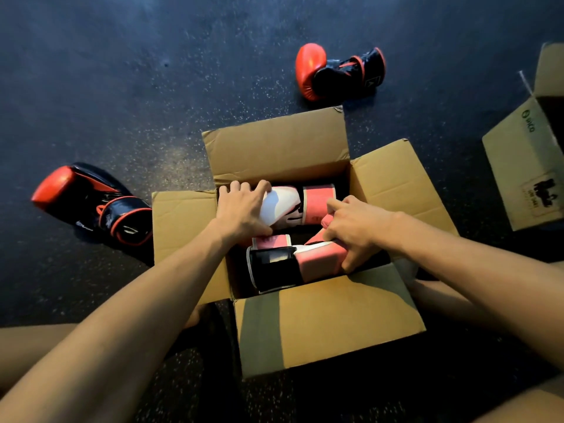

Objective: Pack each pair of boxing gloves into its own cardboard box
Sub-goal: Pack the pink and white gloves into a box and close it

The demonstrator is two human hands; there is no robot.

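Note:
An open cardboard box (329,319) stands on the floor in front of me with all flaps spread. Inside lie two pink, white and black boxing gloves. The far glove (293,206) lies across the box, and my left hand (244,207) grips its white padded end. The near glove (283,264) lies along the front wall, and my right hand (357,227) holds its pink part. A red and black glove (91,203) lies on the floor left of the box. Its mate (335,71) lies beyond the box, apart from it.
A second open cardboard box (525,166) stands at the right edge, printed on its side. The floor is dark speckled rubber. My bare legs show at the bottom left and right, close to the box.

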